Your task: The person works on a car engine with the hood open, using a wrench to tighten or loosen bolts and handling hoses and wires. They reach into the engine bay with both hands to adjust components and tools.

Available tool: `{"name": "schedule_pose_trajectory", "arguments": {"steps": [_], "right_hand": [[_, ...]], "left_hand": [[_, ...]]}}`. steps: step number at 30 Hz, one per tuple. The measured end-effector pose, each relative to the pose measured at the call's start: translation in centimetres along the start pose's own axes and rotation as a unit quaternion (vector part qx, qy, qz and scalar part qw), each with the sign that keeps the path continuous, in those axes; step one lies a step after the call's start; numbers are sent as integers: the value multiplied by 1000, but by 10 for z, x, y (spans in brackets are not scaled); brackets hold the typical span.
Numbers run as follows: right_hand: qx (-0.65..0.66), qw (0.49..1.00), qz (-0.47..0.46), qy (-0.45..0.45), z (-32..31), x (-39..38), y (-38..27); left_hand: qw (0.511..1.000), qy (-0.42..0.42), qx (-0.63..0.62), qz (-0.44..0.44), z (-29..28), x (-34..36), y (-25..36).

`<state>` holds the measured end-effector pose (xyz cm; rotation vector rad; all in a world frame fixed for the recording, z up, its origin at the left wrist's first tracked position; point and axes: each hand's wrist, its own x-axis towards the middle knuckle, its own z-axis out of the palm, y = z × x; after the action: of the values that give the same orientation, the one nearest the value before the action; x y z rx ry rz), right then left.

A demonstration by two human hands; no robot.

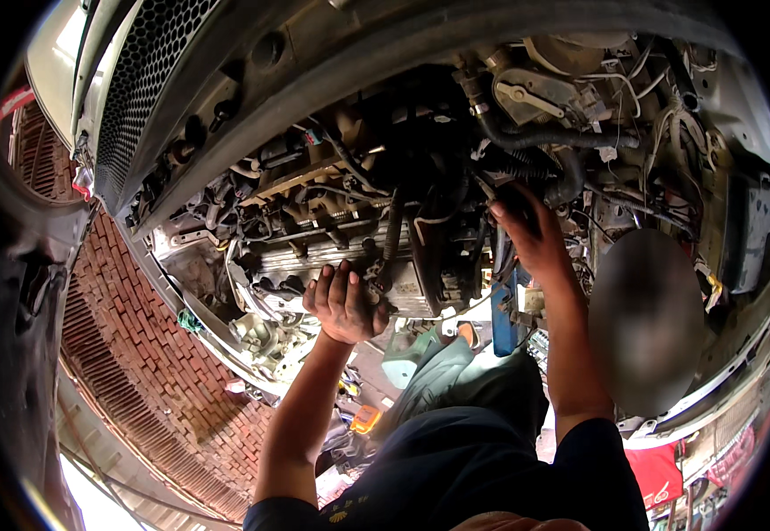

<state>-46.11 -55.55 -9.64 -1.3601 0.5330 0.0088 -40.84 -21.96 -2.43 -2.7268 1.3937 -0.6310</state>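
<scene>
My left hand [347, 303] rests against the near edge of the ribbed metal engine [314, 255], fingers spread a little and bent over it. Just beyond its fingertips sits a small metal fitting [376, 274] below a dark upright hose [394, 226]. My right hand [531, 237] reaches in among dark hoses at the right of the engine. Its fingers curl round something in deep shadow that I cannot make out. A corrugated black hose [527, 164] runs just beyond that hand. Below the right wrist stands a blue metal piece [504, 314].
The raised hood [403, 44] arches overhead. A round metal housing with a lever [527, 96] and loose wires [668, 133] lie at the far right. A blurred oval [646, 323] hides part of the right side. Brick paving [150, 327] shows at left, an orange object [365, 419] below.
</scene>
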Motion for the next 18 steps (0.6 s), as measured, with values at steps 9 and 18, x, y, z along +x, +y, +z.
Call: {"name": "schedule_pose_trajectory", "arguments": {"steps": [9, 18], "right_hand": [[-317, 934, -139, 93, -13, 60, 78], [390, 910, 54, 126, 1, 87, 88]], "left_hand": [[1000, 11, 14, -8, 1, 1, 2], [999, 19, 14, -35, 3, -1, 1]]}}
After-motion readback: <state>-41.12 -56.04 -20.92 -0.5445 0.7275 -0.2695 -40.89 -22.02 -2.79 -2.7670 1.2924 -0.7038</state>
